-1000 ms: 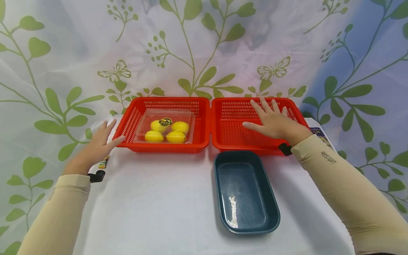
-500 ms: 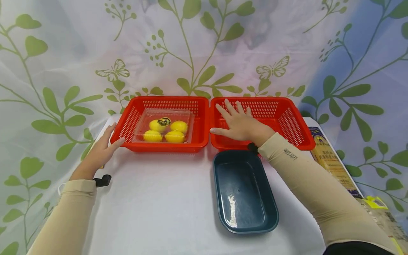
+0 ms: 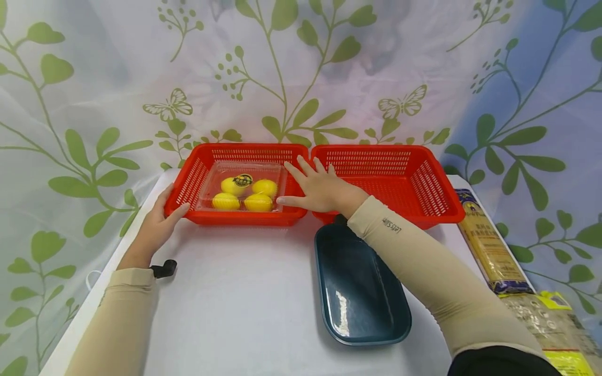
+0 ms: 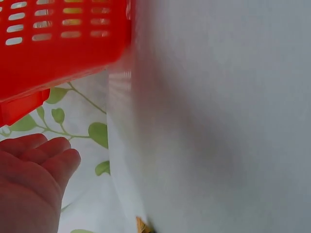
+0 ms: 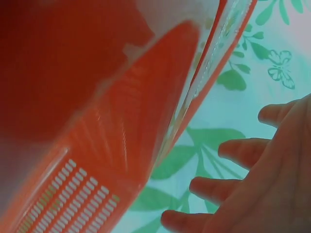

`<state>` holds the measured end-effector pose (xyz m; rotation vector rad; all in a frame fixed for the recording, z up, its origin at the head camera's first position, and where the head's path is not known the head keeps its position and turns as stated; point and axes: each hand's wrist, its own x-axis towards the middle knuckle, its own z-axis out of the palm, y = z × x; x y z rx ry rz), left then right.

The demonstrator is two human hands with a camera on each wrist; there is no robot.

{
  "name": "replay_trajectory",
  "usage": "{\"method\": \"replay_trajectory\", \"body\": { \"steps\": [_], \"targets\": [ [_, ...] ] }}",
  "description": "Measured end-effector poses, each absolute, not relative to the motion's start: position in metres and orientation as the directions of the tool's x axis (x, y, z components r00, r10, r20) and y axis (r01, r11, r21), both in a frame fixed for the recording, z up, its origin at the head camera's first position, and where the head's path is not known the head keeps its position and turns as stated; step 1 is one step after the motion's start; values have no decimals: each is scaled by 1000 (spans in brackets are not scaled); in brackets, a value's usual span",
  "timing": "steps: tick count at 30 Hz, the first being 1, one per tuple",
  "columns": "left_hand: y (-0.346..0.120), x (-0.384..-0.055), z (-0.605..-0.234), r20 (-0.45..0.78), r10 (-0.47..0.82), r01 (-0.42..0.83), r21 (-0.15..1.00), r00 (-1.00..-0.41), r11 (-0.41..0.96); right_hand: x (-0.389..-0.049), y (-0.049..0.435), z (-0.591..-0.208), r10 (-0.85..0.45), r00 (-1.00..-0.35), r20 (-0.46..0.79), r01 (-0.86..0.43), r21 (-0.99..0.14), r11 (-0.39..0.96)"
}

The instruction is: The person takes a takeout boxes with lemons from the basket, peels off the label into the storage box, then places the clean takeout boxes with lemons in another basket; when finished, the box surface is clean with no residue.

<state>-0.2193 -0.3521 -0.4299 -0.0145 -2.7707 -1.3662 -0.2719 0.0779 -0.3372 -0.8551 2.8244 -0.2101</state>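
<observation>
A clear plastic box (image 3: 207, 196) with several yellow lemons (image 3: 258, 202) sits inside the left red basket (image 3: 246, 218). At that basket's front left corner is my left hand (image 3: 155, 227), its thumb and fingers extended. The left wrist view has these fingers (image 4: 60, 162) beside the basket's outer wall, with a gap. Over the basket's right end my right hand (image 3: 324, 190) spreads its fingers, thumb pointing towards the box. In the right wrist view the fingers (image 5: 214, 189) are straight and hold nothing. Whether either hand touches the rim is unclear.
A second red basket (image 3: 435, 183) adjoins on the right. In front of it stands a dark blue-green tray (image 3: 359, 287), partly under my right forearm. A golden packet (image 3: 491, 243) and a clear bag with yellow labels (image 3: 541, 318) lie along the right edge.
My right hand has swept left from the right basket to the left basket's right end. My left hand has shifted slightly right, closer to the basket's corner. Baskets and tray have stayed put.
</observation>
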Motion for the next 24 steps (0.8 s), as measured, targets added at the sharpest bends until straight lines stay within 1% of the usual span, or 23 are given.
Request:
{"method": "replay_trajectory", "body": {
  "steps": [9,13,16,20,24],
  "targets": [
    [-345,-222,-434,41,-83,-7,860,-996,510,-277,49,-346,-598,-788,-149,-550,-269,791],
    [-343,-225,-437,32,-105,-20,888,-994,460,-278,37,-349,-606,-782,-145,-537,-337,773],
    [-342,-226,-441,9,-124,-43,911,-992,411,-281,29,-352,-589,-794,-151,-498,-395,772],
    [-342,-229,-446,-24,-146,-71,943,-989,326,-283,20,-357,-543,-816,-197,-421,-441,793],
    [-342,-232,-449,-46,-146,-70,984,-988,163,-282,12,-359,-501,-834,-233,-343,-492,800]
  ]
}}
